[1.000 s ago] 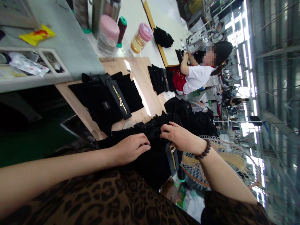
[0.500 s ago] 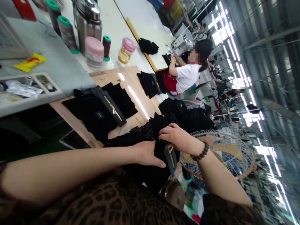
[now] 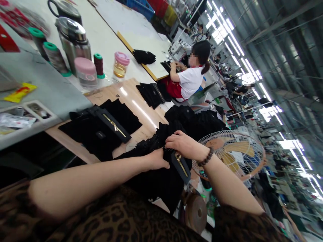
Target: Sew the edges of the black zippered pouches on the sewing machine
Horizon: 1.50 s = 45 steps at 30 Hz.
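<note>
Left hand [image 3: 156, 160]: we have brought it beside our right hand [image 3: 183, 144]; fingers hidden, grip unclear.
Right hand: fingers curled; we cannot tell their hold.
Black zippered fabric [image 3: 158, 181]: under our hands.

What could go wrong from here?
1. Cloth could snag: the black cloth under the left hand and right hand appears near the fan, though depth is hard to judge.
2. The gold zipper by the right hand might catch neighbouring cloth if pieces shift.
3. The pink-lidded cup holds amber liquid; if knocked over, it might leak onto the wooden board.
</note>
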{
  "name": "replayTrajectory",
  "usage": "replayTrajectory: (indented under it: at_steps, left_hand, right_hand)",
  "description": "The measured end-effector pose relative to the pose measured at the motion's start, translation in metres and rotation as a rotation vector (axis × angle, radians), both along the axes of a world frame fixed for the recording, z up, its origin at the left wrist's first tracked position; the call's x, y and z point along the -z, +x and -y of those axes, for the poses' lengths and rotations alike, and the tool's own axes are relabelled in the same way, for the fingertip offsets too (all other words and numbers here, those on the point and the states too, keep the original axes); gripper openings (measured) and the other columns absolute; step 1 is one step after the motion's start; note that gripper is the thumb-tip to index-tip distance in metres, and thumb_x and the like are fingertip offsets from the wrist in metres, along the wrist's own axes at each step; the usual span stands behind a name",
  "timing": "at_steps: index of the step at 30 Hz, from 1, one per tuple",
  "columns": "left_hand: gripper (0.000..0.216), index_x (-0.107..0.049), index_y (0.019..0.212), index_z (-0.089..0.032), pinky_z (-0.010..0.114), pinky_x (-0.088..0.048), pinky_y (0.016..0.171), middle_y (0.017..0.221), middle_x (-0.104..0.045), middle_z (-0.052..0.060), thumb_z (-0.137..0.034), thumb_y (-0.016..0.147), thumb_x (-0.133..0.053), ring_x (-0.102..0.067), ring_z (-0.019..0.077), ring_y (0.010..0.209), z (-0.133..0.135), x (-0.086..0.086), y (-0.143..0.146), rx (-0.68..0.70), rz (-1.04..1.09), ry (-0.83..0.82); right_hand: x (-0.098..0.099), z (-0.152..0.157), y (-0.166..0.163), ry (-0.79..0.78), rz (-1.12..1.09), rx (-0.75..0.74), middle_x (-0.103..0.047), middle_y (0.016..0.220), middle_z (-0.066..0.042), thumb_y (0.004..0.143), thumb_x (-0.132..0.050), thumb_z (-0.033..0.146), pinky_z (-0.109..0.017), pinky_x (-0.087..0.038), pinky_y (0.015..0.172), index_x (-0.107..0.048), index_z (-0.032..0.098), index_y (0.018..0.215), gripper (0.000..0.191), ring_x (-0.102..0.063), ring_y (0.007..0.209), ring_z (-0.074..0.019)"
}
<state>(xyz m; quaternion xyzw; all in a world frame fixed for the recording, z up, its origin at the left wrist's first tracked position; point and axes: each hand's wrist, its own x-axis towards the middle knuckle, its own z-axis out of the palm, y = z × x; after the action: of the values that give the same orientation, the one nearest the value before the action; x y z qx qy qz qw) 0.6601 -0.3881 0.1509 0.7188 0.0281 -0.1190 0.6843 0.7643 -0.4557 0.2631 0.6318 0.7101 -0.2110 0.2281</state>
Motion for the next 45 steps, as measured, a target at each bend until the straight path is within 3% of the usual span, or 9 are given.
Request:
replayTrajectory:
  at_steps: [8,12,16,19,22,25,31,37,45]
  left_hand:
    - [0.055,-0.054,0.112,-0.009,0.035,-0.045,0.081,0.099,-0.064,0.010,-0.047,0.072,-0.054,-0.059,0.0266,0.090,-0.037,0.010,-0.035,0.063,0.017,0.038]
    - [0.054,-0.056,0.112,-0.010,0.031,-0.044,0.081,0.100,-0.064,0.009,-0.045,0.071,-0.055,-0.059,0.0251,0.092,-0.044,0.014,-0.053,0.065,0.015,0.017]
    - [0.048,-0.057,0.114,-0.013,0.032,-0.040,0.088,0.111,-0.058,0.010,-0.040,0.074,-0.054,-0.054,0.0253,0.101,-0.040,0.014,-0.059,0.080,0.110,-0.019]
    - [0.053,-0.053,0.119,-0.013,0.033,-0.042,0.085,0.105,-0.060,0.011,-0.040,0.073,-0.055,-0.056,0.0243,0.095,-0.037,0.019,-0.064,0.056,0.043,-0.049]
    - [0.055,-0.054,0.114,-0.012,0.033,-0.045,0.078,0.098,-0.061,0.010,-0.043,0.070,-0.058,-0.057,0.0226,0.086,-0.035,0.026,-0.068,-0.018,-0.035,-0.116]
    - [0.059,-0.050,0.111,-0.010,0.031,-0.047,0.070,0.099,-0.057,0.010,-0.045,0.065,-0.062,-0.057,0.0203,0.080,-0.032,0.032,-0.071,-0.115,-0.103,-0.223]
    - [0.097,-0.020,0.134,-0.005,0.029,-0.047,0.064,0.100,-0.052,0.009,-0.045,0.059,-0.066,-0.057,0.0173,0.073,-0.031,0.038,-0.072,-0.132,-0.177,-0.327]
    - [0.087,-0.034,0.130,-0.004,0.029,-0.049,0.066,0.103,-0.048,0.010,-0.044,0.060,-0.066,-0.058,0.0175,0.073,-0.032,0.037,-0.074,-0.110,-0.154,-0.300]
    - [0.074,-0.043,0.125,-0.009,0.027,-0.050,0.065,0.104,-0.042,0.008,-0.041,0.063,-0.066,-0.058,0.0145,0.071,-0.031,0.034,-0.075,-0.110,-0.094,-0.294]
  right_hand:
    - [0.002,-0.002,-0.014,-0.014,0.074,0.007,-0.057,0.091,-0.004,0.086,-0.040,0.010,-0.034,-0.028,0.082,-0.054,0.017,0.092,0.017,-0.049,0.089,-0.0179]
    - [0.002,-0.015,-0.018,-0.069,0.079,0.003,-0.056,0.092,-0.006,0.087,-0.035,0.008,-0.033,-0.030,0.080,-0.049,0.015,0.108,0.025,-0.049,0.089,-0.0176]
    - [0.003,-0.031,-0.017,-0.212,0.087,-0.093,-0.055,0.093,-0.007,0.083,-0.041,0.009,-0.035,-0.033,0.079,-0.056,0.017,0.098,0.022,-0.049,0.090,-0.0203]
    - [0.006,-0.039,-0.013,-0.248,0.031,-0.146,-0.052,0.112,-0.010,0.080,-0.044,0.009,-0.041,-0.032,0.089,-0.056,0.017,0.098,0.023,-0.047,0.102,-0.0216]
    - [0.012,-0.043,-0.008,-0.277,-0.002,-0.158,-0.034,0.138,-0.009,0.079,-0.042,0.007,-0.049,-0.026,0.097,-0.054,0.018,0.104,0.030,-0.035,0.121,-0.0232]
    - [0.018,-0.046,-0.004,-0.335,-0.016,-0.164,-0.025,0.144,-0.005,0.077,-0.043,0.005,-0.053,-0.028,0.097,-0.052,0.020,0.108,0.036,-0.029,0.127,-0.0242]
    - [0.027,-0.057,-0.005,-0.423,-0.049,-0.159,-0.035,0.139,-0.008,0.073,-0.051,0.006,-0.053,-0.030,0.097,-0.051,0.019,0.110,0.039,-0.030,0.127,-0.0253]
    - [0.019,-0.052,-0.011,-0.355,-0.026,-0.152,-0.051,0.121,-0.009,0.080,-0.043,0.005,-0.049,-0.025,0.102,-0.054,0.017,0.104,0.029,-0.047,0.113,-0.0193]
    - [0.014,-0.032,-0.006,-0.279,-0.019,-0.109,-0.048,0.130,-0.007,0.087,-0.037,0.008,-0.051,-0.019,0.103,-0.055,0.020,0.108,0.030,-0.040,0.120,-0.0191]
